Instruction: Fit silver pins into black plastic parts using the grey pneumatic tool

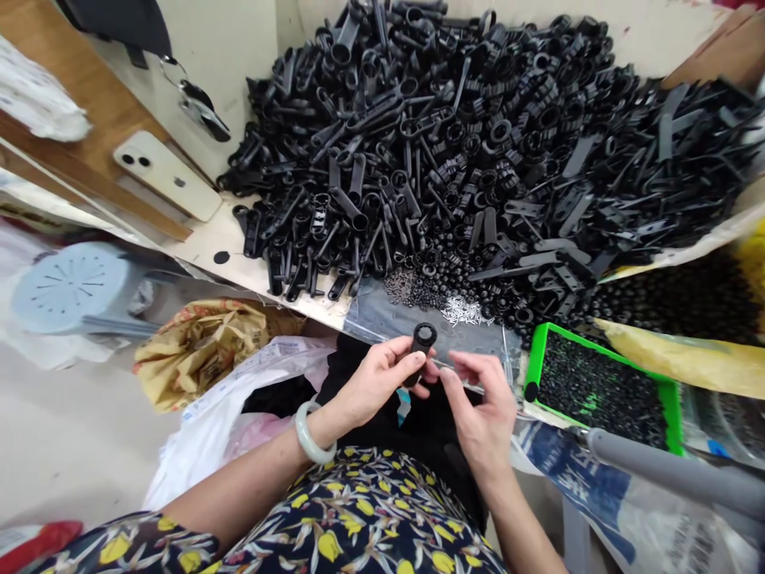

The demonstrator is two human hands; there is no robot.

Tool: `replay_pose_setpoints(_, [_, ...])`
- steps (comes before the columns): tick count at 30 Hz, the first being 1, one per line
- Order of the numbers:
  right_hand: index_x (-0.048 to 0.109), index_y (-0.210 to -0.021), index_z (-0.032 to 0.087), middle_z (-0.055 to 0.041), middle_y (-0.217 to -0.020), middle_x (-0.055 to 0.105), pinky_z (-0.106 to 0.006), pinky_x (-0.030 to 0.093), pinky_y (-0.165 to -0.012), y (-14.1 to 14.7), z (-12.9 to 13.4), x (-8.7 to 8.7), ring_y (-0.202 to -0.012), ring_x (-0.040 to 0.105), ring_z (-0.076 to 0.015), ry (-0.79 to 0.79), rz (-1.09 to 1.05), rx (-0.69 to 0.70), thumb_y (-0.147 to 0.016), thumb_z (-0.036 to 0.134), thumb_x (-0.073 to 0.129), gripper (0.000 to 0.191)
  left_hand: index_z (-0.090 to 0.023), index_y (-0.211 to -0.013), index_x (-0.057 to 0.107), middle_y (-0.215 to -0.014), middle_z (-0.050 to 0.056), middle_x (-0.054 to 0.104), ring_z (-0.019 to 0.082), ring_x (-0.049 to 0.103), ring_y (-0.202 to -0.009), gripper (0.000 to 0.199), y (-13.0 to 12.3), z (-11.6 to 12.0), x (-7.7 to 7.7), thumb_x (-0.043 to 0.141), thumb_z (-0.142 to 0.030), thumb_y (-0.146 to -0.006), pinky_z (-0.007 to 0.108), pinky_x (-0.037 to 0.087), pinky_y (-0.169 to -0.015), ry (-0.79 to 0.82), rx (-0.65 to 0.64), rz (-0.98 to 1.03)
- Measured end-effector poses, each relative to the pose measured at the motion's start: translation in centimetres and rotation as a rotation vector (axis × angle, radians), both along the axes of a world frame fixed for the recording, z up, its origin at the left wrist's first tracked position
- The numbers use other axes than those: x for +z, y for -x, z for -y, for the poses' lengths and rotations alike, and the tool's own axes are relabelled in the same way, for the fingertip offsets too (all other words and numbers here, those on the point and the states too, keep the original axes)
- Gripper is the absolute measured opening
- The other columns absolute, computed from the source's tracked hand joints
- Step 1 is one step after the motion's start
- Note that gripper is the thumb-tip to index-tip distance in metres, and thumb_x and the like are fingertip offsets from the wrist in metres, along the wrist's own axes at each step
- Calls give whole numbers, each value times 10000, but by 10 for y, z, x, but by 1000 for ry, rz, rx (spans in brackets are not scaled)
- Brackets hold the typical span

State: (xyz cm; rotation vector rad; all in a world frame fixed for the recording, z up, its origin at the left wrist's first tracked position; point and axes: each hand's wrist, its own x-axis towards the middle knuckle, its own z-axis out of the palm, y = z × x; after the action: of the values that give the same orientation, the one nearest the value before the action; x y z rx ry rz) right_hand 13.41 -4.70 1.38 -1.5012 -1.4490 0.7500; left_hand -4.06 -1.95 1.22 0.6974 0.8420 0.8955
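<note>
My left hand (378,381), a pale bangle on its wrist, is closed around a black plastic part with a round ring end (425,335). The ring faces up, and the rest of the part is mostly hidden by fingers. Just to its right is my right hand (481,399), thumb and forefinger brought together close to the part. Whatever lies between those fingertips is too small to name. Beyond the hands, a pile of small silver pins (464,312) lies on a dark mat (374,312), beside little brownish pieces (402,285).
A large heap of black plastic parts (370,119) covers the bench. At right stands a green tray (536,359) of small black pieces, near a grey bar (657,465). A phone (170,175), keys (203,110), a blue stool (72,287) and a brown paper bag (203,347) are at left.
</note>
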Motion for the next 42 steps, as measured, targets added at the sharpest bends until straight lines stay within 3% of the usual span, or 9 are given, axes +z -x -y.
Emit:
replay_pose_setpoints(3, [707,-1259,256,-60,-1095,709,-332,576,-785,2,-7,-1,-836,672,-168,250,-356,157,-923,431,779,386,-115,-1136,684,-830,39,646,128,626,-670,436,4,3,0,695,-520,-973,212,550,-534,-76,-84,-87])
replay_pose_setpoints(5, [706,-1246,252,-37,-1008,720,-303,577,-727,7,-11,-4,-727,650,-131,364,-605,237,-941,430,761,357,-120,-1179,667,-803,19,622,99,586,-606,445,7,5,0,666,-524,-993,186,511,-499,-103,-118,-138])
replay_pose_setpoints(8, [736,-1169,244,-2,-876,701,-256,562,-688,14,-13,-8,-687,630,-107,388,-751,218,-930,387,786,283,-121,-1183,656,-805,15,629,68,551,-539,435,11,7,-2,635,-522,-1015,170,472,-477,-121,-166,-175])
replay_pose_setpoints(12, [748,-1134,234,8,-818,683,-236,550,-639,18,-9,-13,-642,614,-94,368,-726,185,-919,372,801,260,-111,-1224,643,-817,23,631,81,568,-548,450,17,7,-2,618,-512,-1022,187,491,-486,-125,-212,-176])
replay_pose_setpoints(18, [723,-1130,250,3,-905,680,-221,530,-559,24,1,-15,-592,602,-78,285,-644,112,-947,365,772,222,-123,-1298,636,-928,48,654,116,660,-712,389,22,6,9,581,-419,-1051,244,585,-694,-211,-290,-231])
replay_pose_setpoints(24, [722,-1095,240,27,-793,620,-218,526,-533,31,3,-15,-566,580,-81,248,-681,48,-941,378,770,212,-119,-1352,629,-825,14,601,93,576,-607,457,15,11,4,568,-457,-1051,200,517,-554,-190,-221,-249])
replay_pose_setpoints(32, [696,-1115,241,14,-822,636,-234,552,-585,30,6,-17,-627,581,-99,281,-701,73,-947,393,759,235,-117,-1289,657,-813,13,592,81,530,-593,452,15,15,1,557,-491,-1055,187,465,-535,-167,-197,-244])
replay_pose_setpoints(38, [695,-1269,275,-66,-1170,738,-286,594,-673,30,1,-14,-725,641,-135,459,-732,213,-920,435,779,394,-118,-1277,651,-768,-9,559,76,482,-573,443,17,17,0,529,-489,-1068,182,410,-513,-210,-221,-366])
replay_pose_setpoints(42, [747,-1220,255,-87,-1228,750,-275,571,-640,28,-4,-13,-704,634,-129,506,-760,293,-927,439,769,347,-131,-1276,635,-819,4,589,86,528,-609,376,26,15,1,497,-426,-1087,202,461,-573,-279,-288,-407])
